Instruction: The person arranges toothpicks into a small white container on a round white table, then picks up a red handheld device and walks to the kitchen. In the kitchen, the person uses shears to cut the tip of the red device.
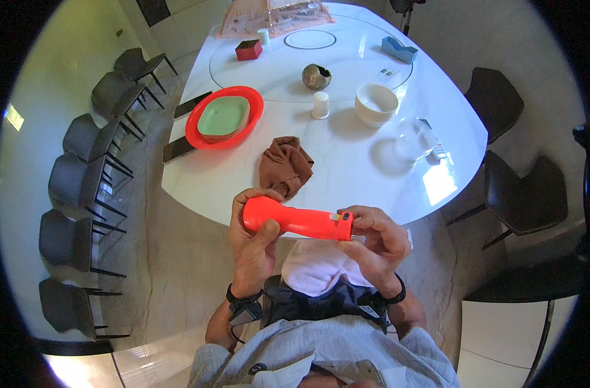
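A bright red-orange plastic object shaped like a flashlight (299, 220) is held level between both hands at the table's near edge. My left hand (253, 242) wraps its wide, rounded end, thumb on top. The fingers and thumb of my right hand (375, 237) pinch the narrow end, by a small dark part and a pale sticker. Just beyond the left hand, a crumpled brown cloth (286, 165) lies on the white table (343, 169). The far side of the flashlight is hidden.
A red plate (193, 128) holds stacked green dishes (223, 115). Farther right stand a white capped bottle (320, 105), a white bowl (375, 109) and a clear glass bowl (413, 140) beside a remote control (438, 148). Behind them sits a round metallic pot (315, 77). Dark chairs (74, 179) line the left.
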The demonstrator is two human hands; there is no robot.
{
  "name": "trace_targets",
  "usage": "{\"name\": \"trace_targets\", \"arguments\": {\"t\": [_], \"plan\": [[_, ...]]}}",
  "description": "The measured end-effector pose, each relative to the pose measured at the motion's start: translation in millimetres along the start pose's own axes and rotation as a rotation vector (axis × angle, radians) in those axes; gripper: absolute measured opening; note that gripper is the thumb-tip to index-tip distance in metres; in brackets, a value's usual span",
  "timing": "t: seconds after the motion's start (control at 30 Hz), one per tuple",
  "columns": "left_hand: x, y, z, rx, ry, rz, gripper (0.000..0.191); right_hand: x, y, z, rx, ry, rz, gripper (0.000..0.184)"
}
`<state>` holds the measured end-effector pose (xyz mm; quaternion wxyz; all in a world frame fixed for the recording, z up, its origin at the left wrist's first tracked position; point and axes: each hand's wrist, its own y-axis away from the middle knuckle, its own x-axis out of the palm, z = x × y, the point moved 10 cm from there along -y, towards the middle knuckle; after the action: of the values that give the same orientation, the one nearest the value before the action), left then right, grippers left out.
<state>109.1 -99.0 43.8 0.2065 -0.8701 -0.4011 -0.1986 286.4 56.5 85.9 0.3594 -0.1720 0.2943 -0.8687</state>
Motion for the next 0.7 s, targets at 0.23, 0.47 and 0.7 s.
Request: {"name": "trace_targets", "arguments": {"t": [0.23, 0.47, 0.7], "plan": [[15.9, 9.1, -16.6, 0.004, 0.067, 0.112, 0.065, 0.3, 4.7, 36.5, -0.168, 0.088, 0.097, 0.025], [23.7, 24.0, -44.3, 0.168, -0.018, 0.094, 0.064, 1.1, 21.7, 45.1, -0.101, -0.144, -0.025, 0.034], [38.6, 37.2, -66.5, 0.209, -0.218, 0.182, 0.068, 8.0, 34.6, 38.4, 0.123, -0.144, 0.160, 0.040]]}}
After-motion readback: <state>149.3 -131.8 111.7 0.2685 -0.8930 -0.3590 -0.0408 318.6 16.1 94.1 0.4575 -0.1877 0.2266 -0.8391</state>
